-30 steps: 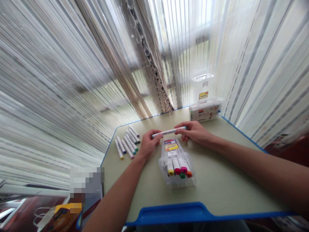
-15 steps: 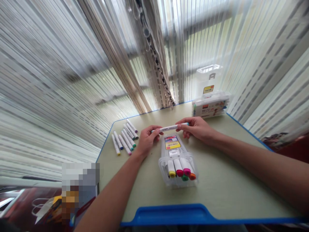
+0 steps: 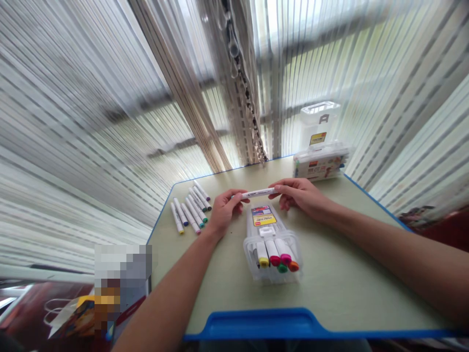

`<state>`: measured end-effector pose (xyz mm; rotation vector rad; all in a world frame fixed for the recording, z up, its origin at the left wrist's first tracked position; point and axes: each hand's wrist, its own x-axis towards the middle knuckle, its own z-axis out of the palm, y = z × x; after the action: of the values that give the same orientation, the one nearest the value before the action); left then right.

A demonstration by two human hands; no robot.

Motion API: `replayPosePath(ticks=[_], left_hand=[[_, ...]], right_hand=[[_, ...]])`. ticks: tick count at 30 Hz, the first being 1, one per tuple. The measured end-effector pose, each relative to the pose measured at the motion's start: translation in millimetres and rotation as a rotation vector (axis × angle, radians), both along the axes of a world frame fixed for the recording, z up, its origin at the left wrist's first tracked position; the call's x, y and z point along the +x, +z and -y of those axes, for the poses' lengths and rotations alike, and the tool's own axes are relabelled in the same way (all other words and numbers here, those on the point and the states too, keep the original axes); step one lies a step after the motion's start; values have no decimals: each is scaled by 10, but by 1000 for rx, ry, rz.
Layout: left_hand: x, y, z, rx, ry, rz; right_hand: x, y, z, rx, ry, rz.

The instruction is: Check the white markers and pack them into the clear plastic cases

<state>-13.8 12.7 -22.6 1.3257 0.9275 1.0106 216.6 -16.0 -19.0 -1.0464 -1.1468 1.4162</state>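
Note:
Both hands hold one white marker [image 3: 257, 193] level above the pale green table [image 3: 340, 274]. My left hand [image 3: 224, 211] pinches its left end and my right hand [image 3: 298, 196] pinches its right end. Just below the marker lies a clear plastic marker case [image 3: 273, 247] on its side, with yellow, red, pink, green and orange marker caps showing at its near end. Left of my left hand, several white markers [image 3: 189, 212] with coloured caps lie side by side on the table.
A second marker box [image 3: 319, 164] with an upright clear lid stands at the table's far right corner. Striped sheer curtains hang close behind the table. The table's near edge has a blue raised lip [image 3: 264, 322]. A bag lies on the floor at lower left.
The marker's right tip, visible past my right fingers before, is now covered by them. The camera view has shifted slightly; the hands have stayed above the case.

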Motion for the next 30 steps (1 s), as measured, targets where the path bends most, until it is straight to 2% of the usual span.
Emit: replayPosePath(ticks=[4, 10, 23, 30], left_hand=[[8, 13, 13, 1, 10, 16], [17, 51, 46, 87, 58, -151], [-9, 23, 15, 6, -1, -11], [-7, 15, 20, 13, -2, -69]], right_hand=[[7, -7, 0, 22, 5, 38], [-10, 61, 24, 56, -6, 147], [16, 37, 6, 29, -9, 118], [-9, 50, 14, -24, -15, 83]])
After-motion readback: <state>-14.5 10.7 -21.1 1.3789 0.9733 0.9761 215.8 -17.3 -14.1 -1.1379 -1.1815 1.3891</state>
